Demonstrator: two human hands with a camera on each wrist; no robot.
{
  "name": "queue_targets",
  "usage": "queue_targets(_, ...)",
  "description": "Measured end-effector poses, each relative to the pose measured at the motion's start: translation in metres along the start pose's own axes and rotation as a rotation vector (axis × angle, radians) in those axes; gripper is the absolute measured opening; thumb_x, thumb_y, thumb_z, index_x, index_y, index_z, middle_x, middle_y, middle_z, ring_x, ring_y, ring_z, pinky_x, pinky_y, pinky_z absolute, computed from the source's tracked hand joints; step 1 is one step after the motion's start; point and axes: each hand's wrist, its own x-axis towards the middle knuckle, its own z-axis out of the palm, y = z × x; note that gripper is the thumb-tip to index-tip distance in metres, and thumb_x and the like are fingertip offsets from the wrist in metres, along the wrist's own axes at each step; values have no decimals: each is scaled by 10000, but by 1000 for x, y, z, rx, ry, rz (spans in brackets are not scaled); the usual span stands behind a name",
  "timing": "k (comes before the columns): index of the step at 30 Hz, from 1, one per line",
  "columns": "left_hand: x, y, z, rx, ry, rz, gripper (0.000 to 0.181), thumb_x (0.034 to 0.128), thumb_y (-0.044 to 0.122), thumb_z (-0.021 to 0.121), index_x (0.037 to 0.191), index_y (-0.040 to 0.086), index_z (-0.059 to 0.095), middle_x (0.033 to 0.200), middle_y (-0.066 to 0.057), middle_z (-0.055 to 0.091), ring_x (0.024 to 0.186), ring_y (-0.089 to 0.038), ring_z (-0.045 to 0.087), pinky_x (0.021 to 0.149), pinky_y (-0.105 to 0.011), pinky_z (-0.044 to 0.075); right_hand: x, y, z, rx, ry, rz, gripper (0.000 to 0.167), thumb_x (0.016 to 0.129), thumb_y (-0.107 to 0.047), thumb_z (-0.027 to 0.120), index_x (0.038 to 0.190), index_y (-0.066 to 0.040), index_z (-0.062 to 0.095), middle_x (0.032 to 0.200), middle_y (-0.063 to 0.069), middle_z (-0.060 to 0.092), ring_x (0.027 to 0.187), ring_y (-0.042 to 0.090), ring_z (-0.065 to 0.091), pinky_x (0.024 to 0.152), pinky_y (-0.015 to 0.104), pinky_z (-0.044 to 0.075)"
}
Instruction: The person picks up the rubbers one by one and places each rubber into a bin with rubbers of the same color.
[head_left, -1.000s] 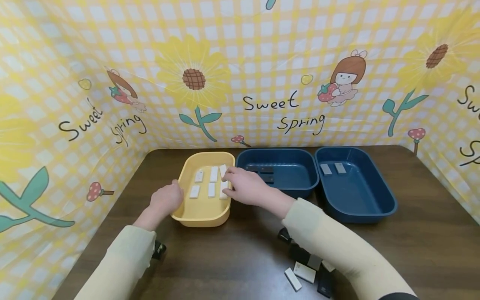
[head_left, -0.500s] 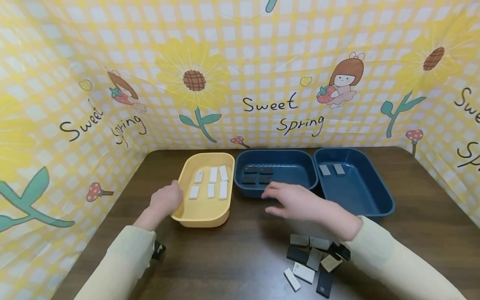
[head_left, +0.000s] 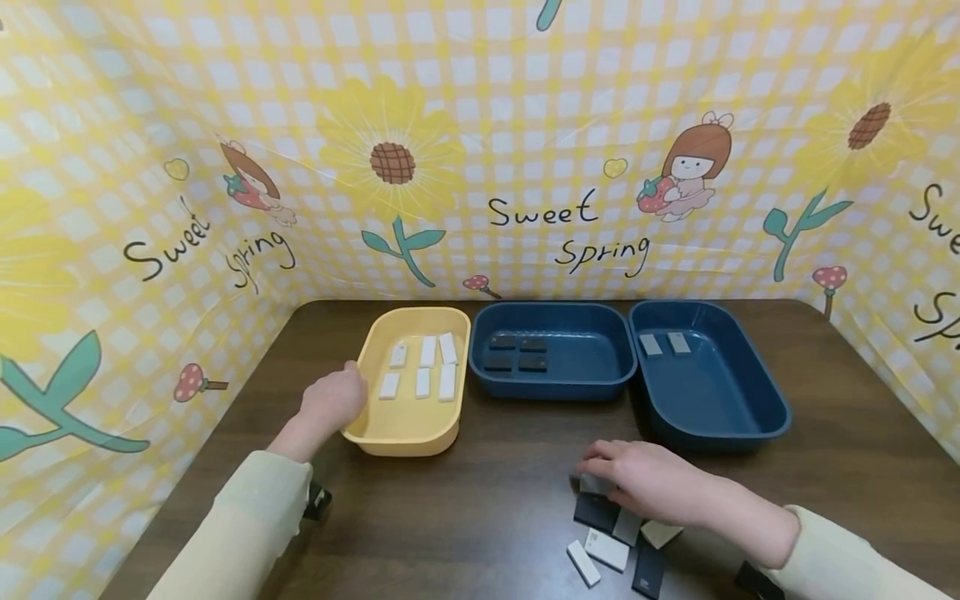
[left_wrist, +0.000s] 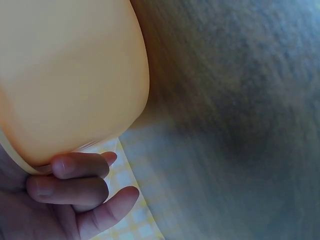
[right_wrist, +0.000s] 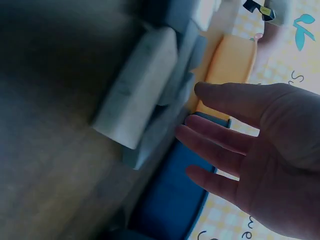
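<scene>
My left hand grips the left rim of a yellow bin; the left wrist view shows its fingers curled at the rim. Inside that bin lie several white rectangular blocks in two rows. My right hand is over a loose pile of flat rectangular blocks, its fingertips close to a grey block. In the right wrist view the fingers are extended with nothing between them, beside a pale block. A black block and a white block lie in the pile.
A blue bin right of the yellow one holds several dark blocks. Another blue bin at the right holds two whitish blocks. A narrow white block lies near the pile. Checked cloth hangs behind the table.
My right hand has left the white blocks in the yellow bin and moved right and toward me, over the loose pile. The left hand stays on the yellow rim.
</scene>
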Motion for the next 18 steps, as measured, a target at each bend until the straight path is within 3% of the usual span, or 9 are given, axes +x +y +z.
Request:
queue_targets(10,-1,1,3,-3,-7,3,381,1010,154,333,1187,-173,418,782,-232,583,711,-389,601,628,-520,493,4,4,16,5,-24,31,340,824,-43,748,1151,-127,708,1021,-26,623,846,74,600,709,247,526)
queue_targets(18,2,-1,1,3,7,-4,375,1007,162,355,1179,-165,419,793,-238,583,731,-403,607,632,-525,493,7,7,14,-20,-31,41,343,787,-64,788,1115,-129,713,961,-35,607,800,62,585,678,238,520)
